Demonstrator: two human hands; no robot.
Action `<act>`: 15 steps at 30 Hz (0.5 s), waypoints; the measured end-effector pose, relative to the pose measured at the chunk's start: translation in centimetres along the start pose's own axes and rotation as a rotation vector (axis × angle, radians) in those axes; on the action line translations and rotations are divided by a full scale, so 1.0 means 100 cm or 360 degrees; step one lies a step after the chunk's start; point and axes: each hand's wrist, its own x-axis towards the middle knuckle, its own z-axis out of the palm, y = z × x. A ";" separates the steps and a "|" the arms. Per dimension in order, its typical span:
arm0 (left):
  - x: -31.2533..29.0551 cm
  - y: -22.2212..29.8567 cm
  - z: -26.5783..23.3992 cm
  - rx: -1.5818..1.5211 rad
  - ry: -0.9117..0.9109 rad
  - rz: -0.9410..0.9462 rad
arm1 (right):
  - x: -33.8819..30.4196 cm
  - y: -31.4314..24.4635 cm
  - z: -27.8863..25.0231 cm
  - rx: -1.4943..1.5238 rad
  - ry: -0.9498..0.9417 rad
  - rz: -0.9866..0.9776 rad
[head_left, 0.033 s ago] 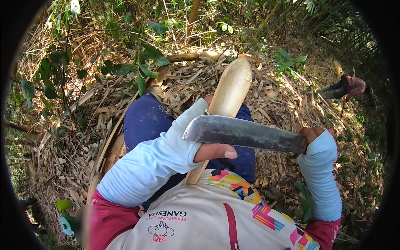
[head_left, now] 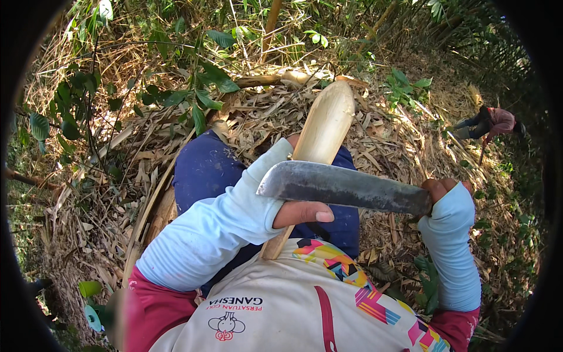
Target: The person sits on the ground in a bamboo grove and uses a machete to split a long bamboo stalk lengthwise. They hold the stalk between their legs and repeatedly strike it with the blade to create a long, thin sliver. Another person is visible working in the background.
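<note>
My left hand [head_left: 288,216], in a light blue fingerless sleeve, is closed around a long pale piece of wood [head_left: 326,120] with a rounded far end. That piece tilts away from me, its narrower near end against the front of my shirt. My thumb shows; the other fingers are mostly hidden under the wood and blade. In my closed right hand [head_left: 450,200] is a machete [head_left: 352,186], its handle covered by my fingers. The dark blade lies crosswise above the middle of the wood, tip toward my left wrist. Whether it touches the wood I cannot tell.
My knees in dark blue trousers [head_left: 205,170] are under the work. Dry leaves and shavings [head_left: 387,141] cover the ground. A log [head_left: 163,214] lies beside my left leg. Leafy stems [head_left: 205,97] rise at the far left. Another person [head_left: 498,122] bends over at the far right.
</note>
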 end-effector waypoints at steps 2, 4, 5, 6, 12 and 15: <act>0.000 0.000 0.002 -0.0141 0.0043 -0.0069 | 0.001 0.001 0.001 0.0008 0.0002 0.0011; 0.000 0.002 0.004 -0.0158 0.0097 -0.0068 | 0.002 0.002 0.001 0.0015 -0.0018 0.0027; 0.001 0.002 0.004 -0.0128 0.0112 -0.0049 | 0.002 0.002 0.001 0.0017 -0.0010 0.0027; 0.001 0.001 0.003 -0.0020 0.0103 0.0007 | 0.003 0.001 0.000 0.0020 -0.0001 0.0026; 0.001 -0.005 0.006 -0.0162 0.0189 -0.0006 | 0.006 0.000 0.000 0.0012 0.0071 -0.0012; 0.002 0.000 0.005 -0.0306 0.0163 -0.0087 | 0.008 -0.001 -0.002 -0.0005 0.0078 -0.0027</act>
